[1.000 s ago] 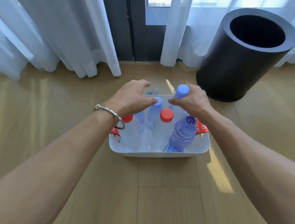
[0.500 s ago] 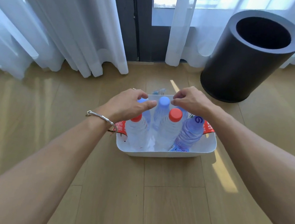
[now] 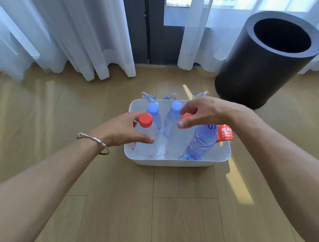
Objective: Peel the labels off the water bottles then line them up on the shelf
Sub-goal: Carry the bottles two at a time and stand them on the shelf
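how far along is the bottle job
Done: bottles in the white plastic bin look bare; a peeled red label hangs on its rim. In hand: left hand grips one red-capped clear bottle, right hand pinches another's red cap. Left: lining up; no shelf in view.

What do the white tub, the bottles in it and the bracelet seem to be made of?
The white tub looks like plastic: smooth, slightly matte walls, rounded corners. The bottles are thin clear plastic, ribbed and see-through. The bracelet is probably metal, silvery with bright glints.
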The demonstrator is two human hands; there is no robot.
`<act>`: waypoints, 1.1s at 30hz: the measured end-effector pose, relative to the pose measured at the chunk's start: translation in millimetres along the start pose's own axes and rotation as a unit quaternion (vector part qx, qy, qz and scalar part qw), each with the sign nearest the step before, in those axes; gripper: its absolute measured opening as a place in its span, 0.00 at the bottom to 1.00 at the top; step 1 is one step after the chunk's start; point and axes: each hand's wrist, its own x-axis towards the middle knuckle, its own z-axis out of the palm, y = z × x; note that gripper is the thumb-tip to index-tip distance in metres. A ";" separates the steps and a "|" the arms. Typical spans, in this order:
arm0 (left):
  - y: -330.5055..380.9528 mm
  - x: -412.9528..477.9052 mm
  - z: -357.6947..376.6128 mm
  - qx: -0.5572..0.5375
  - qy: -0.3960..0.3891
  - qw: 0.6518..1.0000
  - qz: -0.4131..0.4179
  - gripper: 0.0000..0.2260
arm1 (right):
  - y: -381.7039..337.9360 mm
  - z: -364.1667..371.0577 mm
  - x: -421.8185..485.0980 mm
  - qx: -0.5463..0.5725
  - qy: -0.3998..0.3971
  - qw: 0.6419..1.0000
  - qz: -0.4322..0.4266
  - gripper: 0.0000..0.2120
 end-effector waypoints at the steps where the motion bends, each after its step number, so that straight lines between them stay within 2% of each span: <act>1: -0.5 -0.2 3.4 0.004 0.004 1.000 0.005 0.23 | -1.9 -0.2 -2.0 -0.038 -0.024 0.999 0.007 0.26; 3: -1.0 0.0 9.5 0.014 0.011 1.000 0.011 0.24 | -5.6 4.1 -0.3 -0.111 -0.033 0.993 0.019 0.27; 6: -2.1 2.0 16.8 0.030 0.040 0.999 0.008 0.26 | -8.9 14.4 5.1 -0.157 0.009 0.988 0.011 0.29; 9: 0.3 1.4 19.5 0.056 0.071 0.996 0.005 0.23 | -8.3 19.1 6.7 -0.124 0.033 0.992 0.000 0.29; 15: 3.0 -5.7 19.2 0.051 0.072 0.996 0.026 0.15 | -2.0 23.3 -3.6 -0.086 0.072 0.994 -0.010 0.25; 19: 8.4 -10.4 3.2 -0.031 0.068 0.996 0.049 0.15 | 4.9 18.4 -7.3 -0.004 0.087 0.996 -0.017 0.17; 23: 24.6 -11.6 -28.1 -0.181 0.069 0.975 0.108 0.24 | 3.5 -4.0 -17.1 0.153 0.117 0.980 -0.053 0.16; 25: 33.7 -11.4 -41.2 -0.262 0.070 0.950 0.154 0.27 | -1.8 -13.6 -20.2 0.270 0.154 0.946 -0.090 0.13; 26: 39.1 -12.1 -46.8 -0.302 0.070 0.934 0.177 0.27 | -5.4 -17.4 -20.7 0.341 0.169 0.917 -0.115 0.11; 29: 58.7 -16.4 -58.3 -0.440 0.033 0.863 0.244 0.18 | -19.6 -28.4 -21.0 0.543 0.187 0.800 -0.175 0.10; 31: 71.4 -19.8 -59.1 -0.523 0.007 0.813 0.255 0.05 | -31.2 -34.4 -21.6 0.603 0.208 0.750 -0.177 0.11; 33: 78.4 -20.8 -54.3 -0.548 -0.009 0.804 0.230 0.07 | -43.7 -35.3 -19.1 0.643 0.218 0.716 -0.165 0.15</act>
